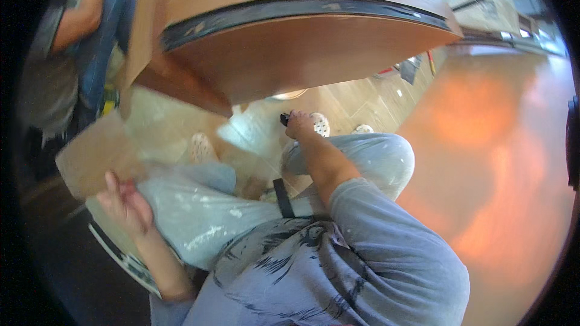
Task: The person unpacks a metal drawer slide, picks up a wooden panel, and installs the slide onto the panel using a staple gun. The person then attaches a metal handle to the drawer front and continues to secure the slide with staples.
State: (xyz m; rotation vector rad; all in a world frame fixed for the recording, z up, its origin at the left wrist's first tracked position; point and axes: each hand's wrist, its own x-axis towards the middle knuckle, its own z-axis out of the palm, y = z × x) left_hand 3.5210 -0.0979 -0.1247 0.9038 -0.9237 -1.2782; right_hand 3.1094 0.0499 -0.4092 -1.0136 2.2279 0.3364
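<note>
My left hand [127,204] is at my left thigh, palm up, with its thumb apart and its fingers loosely curled; I see nothing gripped in it. Its thumb overlaps a blurred flat brown sheet or panel [93,154], and whether they touch is unclear. My right hand [299,124] reaches forward between my knees, closed round a small black object [284,119] whose kind is mostly hidden. Ahead of both hands stands a large wooden furniture piece [290,54] with a curved front and a dark strip [302,7] along its edge.
Light tiles [356,104] cover the floor under my feet. A broad, glossy brown panel [471,175] fills the right side. Another person's arm [81,21] and jeans show at the far left. Tools [412,69] lie beyond the furniture's right end.
</note>
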